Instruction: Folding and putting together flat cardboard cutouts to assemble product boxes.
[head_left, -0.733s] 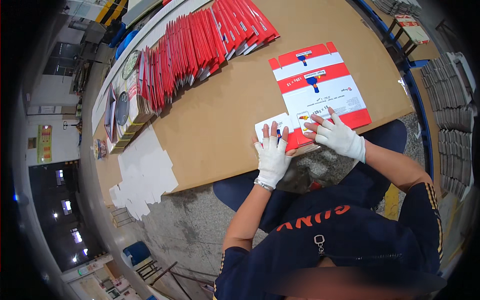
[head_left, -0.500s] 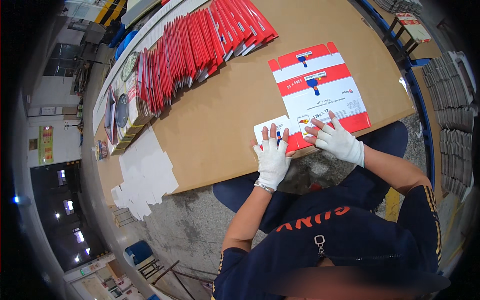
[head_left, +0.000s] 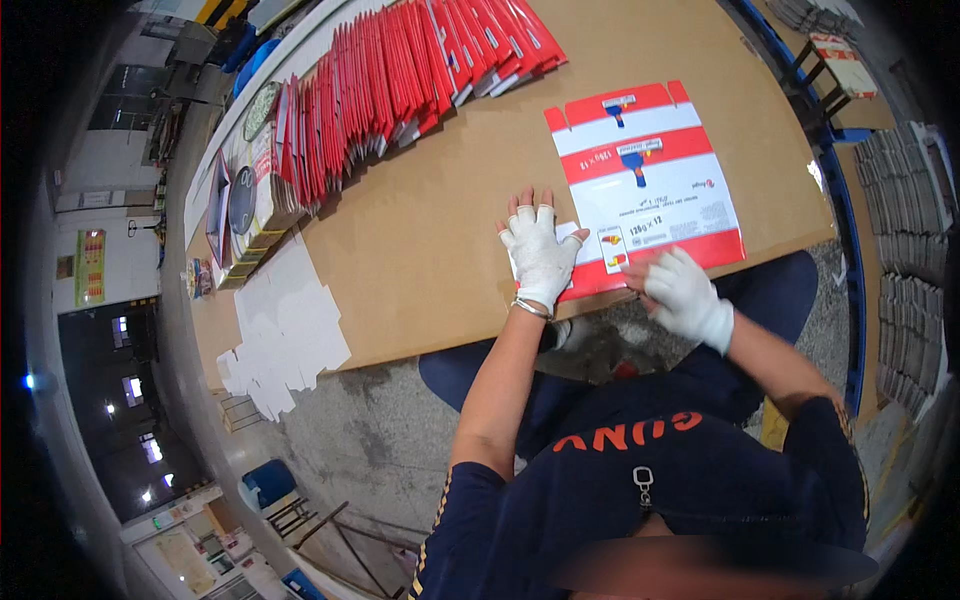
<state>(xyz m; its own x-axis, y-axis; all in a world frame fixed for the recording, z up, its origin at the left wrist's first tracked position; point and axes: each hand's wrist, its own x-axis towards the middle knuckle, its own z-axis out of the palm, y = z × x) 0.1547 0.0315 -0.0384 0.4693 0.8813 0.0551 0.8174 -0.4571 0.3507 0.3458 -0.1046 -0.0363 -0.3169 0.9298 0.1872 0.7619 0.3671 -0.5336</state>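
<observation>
A flat red and white printed carton blank (head_left: 650, 180) lies on the brown table (head_left: 420, 240), its near end at the table's front edge. My left hand (head_left: 540, 255), in a white fingerless glove, presses flat on the blank's near left corner, fingers spread. My right hand (head_left: 685, 295), also gloved in white, grips the blank's near edge by the table's front edge, fingers curled.
A long overlapping row of flattened red cartons (head_left: 400, 80) runs along the table's far side. Printed boxes (head_left: 250, 200) and white cut-out sheets (head_left: 285, 335) sit at the table's left end. Grey stacks (head_left: 905, 230) stand to the right. A blue frame (head_left: 840, 200) edges the table.
My right hand has slid from on top of the blank down to its near edge. My left hand stays pressed on the corner.
</observation>
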